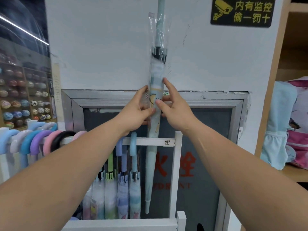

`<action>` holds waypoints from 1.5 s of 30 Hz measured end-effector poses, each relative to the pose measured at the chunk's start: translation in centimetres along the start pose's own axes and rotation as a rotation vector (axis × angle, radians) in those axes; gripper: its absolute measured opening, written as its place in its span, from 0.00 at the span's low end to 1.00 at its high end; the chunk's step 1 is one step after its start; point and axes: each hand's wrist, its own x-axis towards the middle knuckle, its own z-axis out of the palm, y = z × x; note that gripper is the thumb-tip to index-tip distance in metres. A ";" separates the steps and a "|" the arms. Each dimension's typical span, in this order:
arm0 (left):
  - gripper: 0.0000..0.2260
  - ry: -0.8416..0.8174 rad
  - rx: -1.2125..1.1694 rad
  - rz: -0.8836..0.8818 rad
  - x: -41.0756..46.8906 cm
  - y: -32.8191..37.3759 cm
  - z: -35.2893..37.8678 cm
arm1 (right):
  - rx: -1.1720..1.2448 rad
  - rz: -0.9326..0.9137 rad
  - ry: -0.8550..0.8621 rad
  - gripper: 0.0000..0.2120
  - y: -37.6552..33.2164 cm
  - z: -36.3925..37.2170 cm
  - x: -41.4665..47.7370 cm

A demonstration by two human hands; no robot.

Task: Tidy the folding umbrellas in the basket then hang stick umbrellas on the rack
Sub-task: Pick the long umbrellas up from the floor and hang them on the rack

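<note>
A pale blue stick umbrella (155,144) in a clear plastic sleeve stands upright in front of the wall, its handle end out of view at the top and its tip low behind the white rack (150,141). My left hand (138,112) grips its canopy from the left, thumb on the front. From the right, my right hand (173,110) holds the same canopy with thumb and fingers around it. Several stick umbrellas (133,172) hang by curved handles on the rack's bar.
More curved handles (38,144) in blue, purple, pink and black line a rail at the left. A framed hydrant cabinet (200,164) sits behind the rack. Backpacks (293,124) fill a wooden shelf at the right. Shelves of balls (25,100) stand far left.
</note>
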 end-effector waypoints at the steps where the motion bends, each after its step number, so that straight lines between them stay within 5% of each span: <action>1: 0.33 -0.009 0.013 -0.009 0.0 -0.3 -0.1 | 0.005 -0.003 0.003 0.33 -0.2 0.0 0.2; 11: 0.35 -0.058 0.231 -0.063 0.0 -1.2 -0.8 | 0.032 0.028 0.067 0.39 0.4 0.9 1.2; 20: 0.20 0.275 0.222 0.072 2.2 1.1 -0.7 | -0.037 0.010 -0.026 0.43 1.7 1.3 1.5; 28: 0.21 0.270 0.141 0.048 1.8 0.3 -0.5 | -0.156 0.037 -0.143 0.47 2.3 1.4 -0.7; 36: 0.13 0.206 0.077 0.000 1.3 -0.3 -0.7 | -0.297 0.073 -0.213 0.42 2.2 0.8 -1.2; 45: 0.15 0.090 0.249 -0.081 0.3 -1.3 -1.0 | 0.056 0.169 0.027 0.17 -0.6 -0.2 0.2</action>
